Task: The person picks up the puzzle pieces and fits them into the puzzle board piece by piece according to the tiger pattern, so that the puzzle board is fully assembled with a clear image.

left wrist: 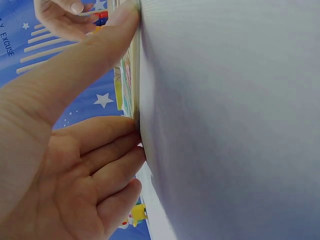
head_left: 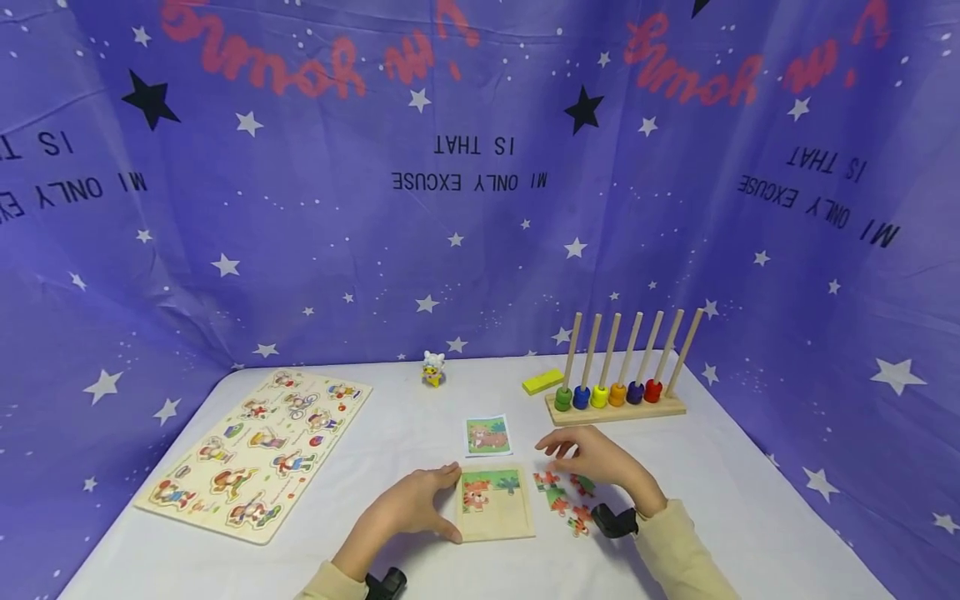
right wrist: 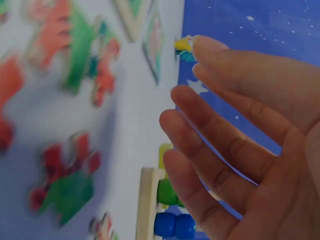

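Observation:
My left hand [head_left: 412, 504] rests at the left side of a square wooden puzzle tray [head_left: 498, 523]. Its thumb touches the near left corner, and its fairly straight fingers [left wrist: 107, 135] lie against the same side farther back. Joined pieces with a tiger face [head_left: 476, 498] and green foliage fill the tray's upper left and top; bare wood shows in the rest. Just right of the tray, my right hand [head_left: 596, 457] hovers over loose jigsaw pieces [head_left: 557, 498] in orange, red and green. Its fingers [right wrist: 215, 155] are loosely bent, with nothing between them and the thumb.
Behind the tray lies a picture card [head_left: 487, 436]. A large peg puzzle board [head_left: 255, 458] covers the table's left. Toward the back stand a small figurine [head_left: 432, 368], a yellow block [head_left: 542, 382] and a rod stacker [head_left: 617, 405] with coloured beads. A purple star-patterned cloth [head_left: 480, 250] hangs around the table.

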